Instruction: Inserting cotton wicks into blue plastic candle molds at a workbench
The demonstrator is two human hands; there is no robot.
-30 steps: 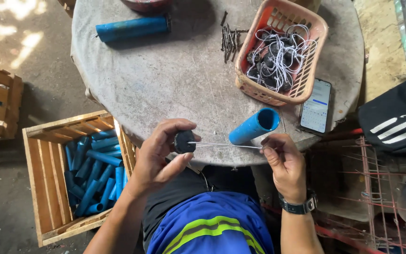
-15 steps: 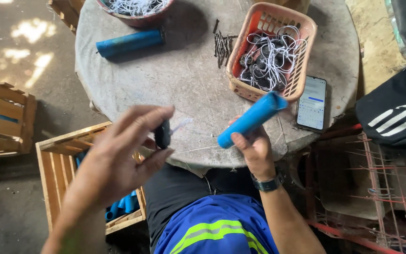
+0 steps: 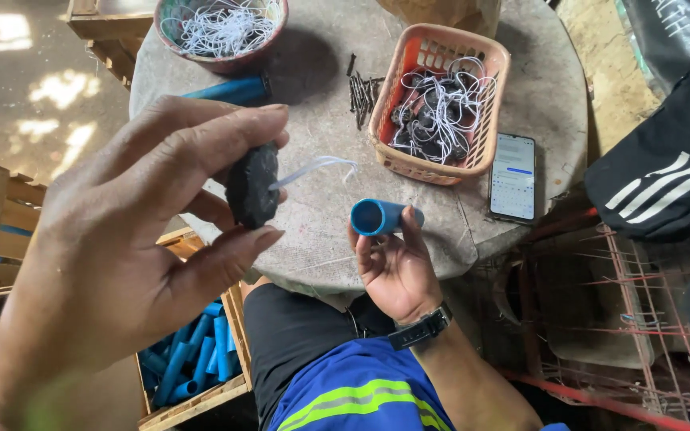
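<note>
While half a second ago the left hand hovered blurred over the table edge, it is now raised close to the camera, and the right hand has turned its blue tube so the open end faces the viewer. Judging from this, the lump and the tube are being lined up with each other.

The left hand is half closed, thumb below and fingers above, pinching a dark, rough lump. A white cord trails from the lump toward the right.

The right hand, lower and nearer the body, is curled loosely around the blue tube, fingers closed on its sides, palm up. A dark watch sits on that wrist.

Beyond the hands stands a round stone table. On it, far right, an orange basket holds more dark lumps with white cords. Just left of the basket lies a small pile of nails. A phone rests at the right edge. At the far side sits a bowl of white cords, with another blue tube just near it.

Low on the left, a wooden crate holds many blue tubes.
</note>
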